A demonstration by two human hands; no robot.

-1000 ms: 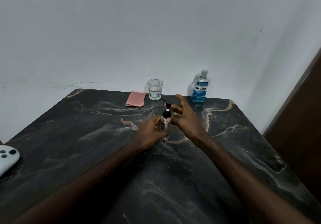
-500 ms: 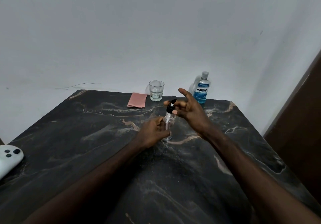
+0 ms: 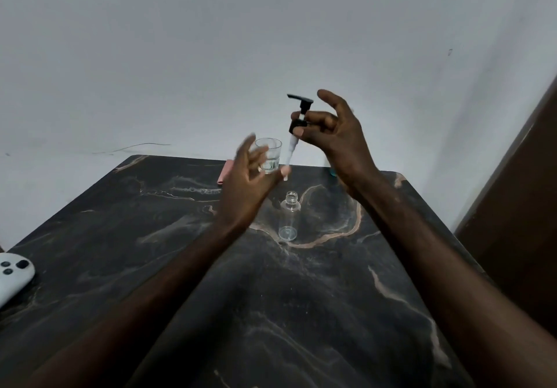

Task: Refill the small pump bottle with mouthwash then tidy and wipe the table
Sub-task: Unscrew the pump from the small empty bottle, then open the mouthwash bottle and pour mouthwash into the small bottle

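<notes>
1. the small pump bottle [image 3: 289, 222] stands upright on the dark marble table [image 3: 150, 237], between the two forearms and closer to the far edge; no hand touches it
2. the bottle is of clear plastic, with round shoulders and a short threaded neck; the neck is open, and the pattern of the table shows through the body, so it looks empty
3. the pump head [image 3: 299, 116] is out of the bottle and is held in the air above it, a little tilted; its nozzle and collar are black, and a thin white tube hangs down from it, with the end of the tube above the bottle's mouth and apart from it
4. the right hand [image 3: 334, 137] pinches the pump head at the collar between the thumb and bent fingers; one finger stands up free above them
5. the left hand [image 3: 248, 185] is raised just left of the tube, its fingers spread and loose, grasping nothing; it is blurred, and its thumb tip is very near the tube's end, but i cannot tell if they touch
6. a glass [image 3: 271, 151] with a little clear liquid stands at the far edge, partly behind the left hand, and a pink cloth [image 3: 224, 173] lies just left of it, mostly hidden
7. a white controller [image 3: 12, 276] lies at the left edge of the table
</notes>
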